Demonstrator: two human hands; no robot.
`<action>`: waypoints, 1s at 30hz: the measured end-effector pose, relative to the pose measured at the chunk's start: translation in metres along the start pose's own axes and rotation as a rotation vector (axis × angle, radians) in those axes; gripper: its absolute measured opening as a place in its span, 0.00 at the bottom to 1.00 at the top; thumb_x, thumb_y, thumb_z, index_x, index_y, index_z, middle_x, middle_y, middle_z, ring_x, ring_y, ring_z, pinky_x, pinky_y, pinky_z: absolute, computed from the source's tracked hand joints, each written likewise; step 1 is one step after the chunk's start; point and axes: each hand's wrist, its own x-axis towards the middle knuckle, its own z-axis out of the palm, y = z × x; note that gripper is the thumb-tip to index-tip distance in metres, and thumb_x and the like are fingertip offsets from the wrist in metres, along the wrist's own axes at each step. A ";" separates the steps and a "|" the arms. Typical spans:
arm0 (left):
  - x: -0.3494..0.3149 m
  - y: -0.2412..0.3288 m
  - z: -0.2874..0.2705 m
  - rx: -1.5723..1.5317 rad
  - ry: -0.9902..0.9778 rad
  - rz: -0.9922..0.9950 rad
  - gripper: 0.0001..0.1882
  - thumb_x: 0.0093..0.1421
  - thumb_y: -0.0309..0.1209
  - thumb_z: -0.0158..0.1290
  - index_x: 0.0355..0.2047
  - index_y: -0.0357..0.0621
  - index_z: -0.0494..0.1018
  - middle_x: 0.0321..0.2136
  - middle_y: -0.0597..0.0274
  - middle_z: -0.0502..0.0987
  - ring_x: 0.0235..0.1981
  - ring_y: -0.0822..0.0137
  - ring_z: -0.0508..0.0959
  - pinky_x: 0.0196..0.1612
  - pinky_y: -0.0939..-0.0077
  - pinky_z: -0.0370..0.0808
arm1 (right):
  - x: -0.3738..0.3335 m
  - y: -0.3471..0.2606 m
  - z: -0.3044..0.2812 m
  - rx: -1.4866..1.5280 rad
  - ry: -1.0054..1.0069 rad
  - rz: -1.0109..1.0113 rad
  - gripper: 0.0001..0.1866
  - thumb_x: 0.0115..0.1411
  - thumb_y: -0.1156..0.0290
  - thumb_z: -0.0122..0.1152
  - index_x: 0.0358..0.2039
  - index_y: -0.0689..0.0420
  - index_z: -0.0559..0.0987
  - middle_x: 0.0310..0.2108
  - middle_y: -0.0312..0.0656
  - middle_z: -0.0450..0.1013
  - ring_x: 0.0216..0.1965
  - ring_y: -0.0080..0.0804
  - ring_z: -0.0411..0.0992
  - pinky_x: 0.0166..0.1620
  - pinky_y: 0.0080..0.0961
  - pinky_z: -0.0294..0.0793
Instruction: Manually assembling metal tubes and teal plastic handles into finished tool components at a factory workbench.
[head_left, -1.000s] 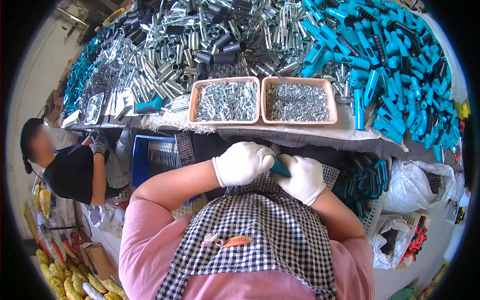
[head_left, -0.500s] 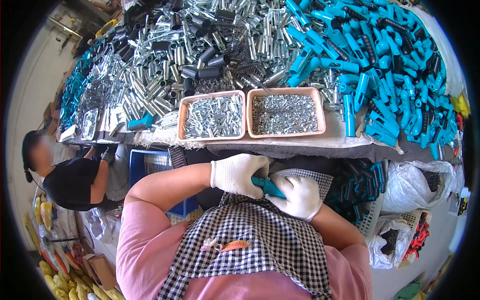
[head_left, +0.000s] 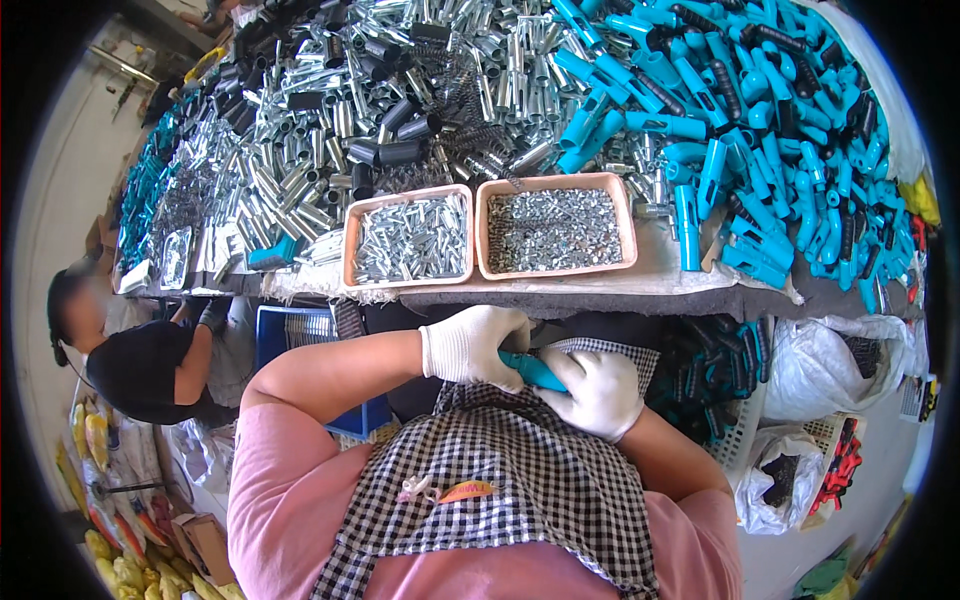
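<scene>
Both of my hands wear white knit gloves and meet in front of my chest, just below the table's edge. Between them is a teal tubular part [head_left: 533, 370], its ends covered by the gloves. My left hand [head_left: 478, 345] wraps round one end of it. At the other end, my right hand [head_left: 597, 392] grips it with the thumb laid along it. Beyond the hands, on the table, two shallow pinkish trays sit side by side. The left tray [head_left: 350, 245] holds small silvery pins, and the right tray [head_left: 630, 225] holds tiny metal pieces.
Heaped on the table are metal tubes [head_left: 300, 200], black sleeves, dark springs and teal housings [head_left: 760, 180]. Under its edge stand a blue crate [head_left: 270, 335] and a basket of black-and-teal parts [head_left: 725, 375]. White sacks [head_left: 825, 370] lie at right. Another person [head_left: 140, 370] works at left.
The table and trays have shifted slightly leftward in the view. Both hands keep their hold on the teal part, with only a slight movement of the left glove.
</scene>
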 end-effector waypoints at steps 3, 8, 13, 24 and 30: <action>0.004 0.001 -0.004 -0.020 0.081 -0.004 0.25 0.38 0.38 0.70 0.34 0.36 0.75 0.29 0.51 0.78 0.31 0.58 0.79 0.37 0.68 0.75 | 0.002 0.003 -0.014 0.008 0.025 0.001 0.31 0.50 0.61 0.67 0.54 0.55 0.71 0.26 0.40 0.73 0.22 0.38 0.74 0.23 0.35 0.72; 0.027 0.011 -0.032 0.071 -0.057 0.078 0.25 0.45 0.36 0.68 0.42 0.38 0.77 0.35 0.52 0.81 0.36 0.60 0.81 0.43 0.68 0.76 | 0.004 0.005 -0.026 0.125 -0.286 0.312 0.30 0.53 0.64 0.65 0.55 0.59 0.69 0.31 0.51 0.77 0.28 0.51 0.76 0.30 0.42 0.75; 0.074 -0.009 -0.073 0.372 0.290 0.344 0.20 0.56 0.35 0.57 0.46 0.38 0.77 0.43 0.48 0.77 0.47 0.52 0.77 0.51 0.64 0.74 | -0.006 0.008 -0.025 0.172 -0.042 0.297 0.27 0.53 0.65 0.66 0.53 0.56 0.71 0.29 0.50 0.77 0.28 0.52 0.76 0.32 0.42 0.76; 0.076 -0.018 -0.064 0.455 0.362 -0.043 0.12 0.53 0.39 0.59 0.28 0.44 0.81 0.23 0.55 0.80 0.24 0.59 0.81 0.31 0.64 0.78 | -0.009 0.006 -0.021 0.077 0.024 0.353 0.27 0.52 0.64 0.67 0.52 0.55 0.72 0.29 0.49 0.77 0.27 0.50 0.76 0.31 0.42 0.75; 0.041 -0.005 -0.045 0.367 0.494 0.533 0.13 0.45 0.42 0.65 0.24 0.46 0.80 0.24 0.60 0.77 0.30 0.56 0.78 0.35 0.63 0.75 | 0.000 -0.002 -0.023 -0.039 0.013 0.346 0.24 0.51 0.63 0.67 0.49 0.54 0.75 0.24 0.47 0.74 0.24 0.48 0.75 0.28 0.41 0.73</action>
